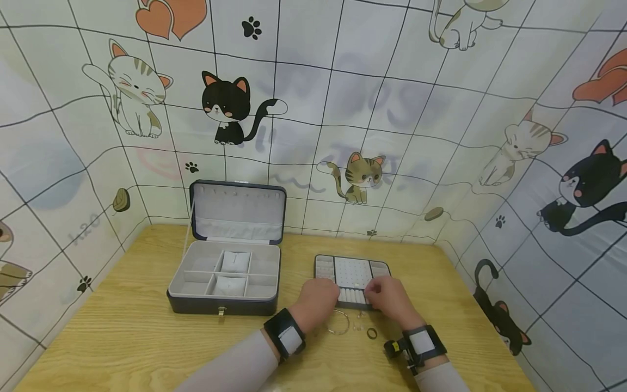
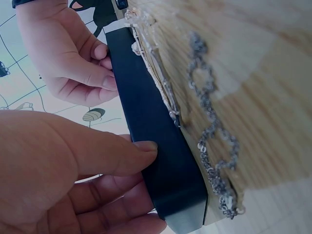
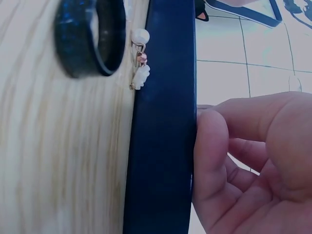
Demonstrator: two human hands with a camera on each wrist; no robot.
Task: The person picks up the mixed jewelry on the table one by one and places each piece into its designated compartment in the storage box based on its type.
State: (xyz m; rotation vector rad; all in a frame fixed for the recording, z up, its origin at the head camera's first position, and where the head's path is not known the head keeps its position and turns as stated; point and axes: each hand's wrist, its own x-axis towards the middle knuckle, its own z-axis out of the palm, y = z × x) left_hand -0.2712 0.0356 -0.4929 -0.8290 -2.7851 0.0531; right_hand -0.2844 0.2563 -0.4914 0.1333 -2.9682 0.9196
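Observation:
A shallow dark-edged jewelry tray point(image 1: 354, 271) with pale compartments and ring slots lies on the table. My left hand point(image 1: 319, 298) grips its front left corner; in the left wrist view the thumb point(image 2: 139, 151) presses the dark front wall, fingers bent beside it. My right hand point(image 1: 390, 296) is over the tray's front right part, thumb point(image 3: 210, 146) at the top edge and fingers curled; I cannot tell whether it pinches something. In front lie a thin bangle point(image 1: 346, 323), a dark ring point(image 1: 372, 333) and a pearl earring point(image 3: 140, 58). A silver chain point(image 2: 209, 117) shows in the left wrist view.
Left of the tray stands a dark jewelry box point(image 1: 223, 307), lid point(image 1: 237, 212) raised, with two pale cushions point(image 1: 235, 262) in its divided inside. A curtain point(image 1: 303, 109) printed with cats surrounds the wooden table point(image 1: 122, 337) at the back and sides.

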